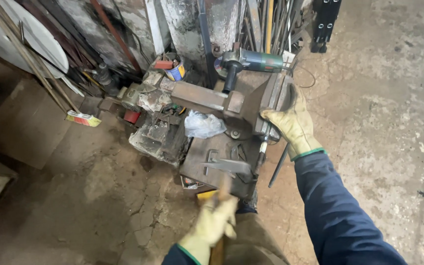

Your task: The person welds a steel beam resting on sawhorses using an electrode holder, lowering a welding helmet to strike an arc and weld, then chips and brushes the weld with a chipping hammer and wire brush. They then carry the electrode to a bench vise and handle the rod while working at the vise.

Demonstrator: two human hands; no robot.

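Note:
A rusty bench vise (pixel 244 103) is mounted on a small metal stand (pixel 207 152) at the centre. My right hand (pixel 293 122), in a yellowish work glove, rests on the vise's jaw end at the right, near its handle bar (pixel 277 169). My left hand (pixel 214 223), also gloved, grips a wooden handle of a hammer (pixel 226 169), whose grey metal head hangs over the stand's top. An angle grinder (pixel 251 61) with a green body lies behind the vise.
A crumpled clear plastic bag (pixel 203 125) lies on the stand. Scrap metal, a small can (pixel 175 71) and rusty parts crowd the left. Metal rods lean against the wall behind. A broom (pixel 82 118) stands at left. The concrete floor (pixel 384 122) is cracked.

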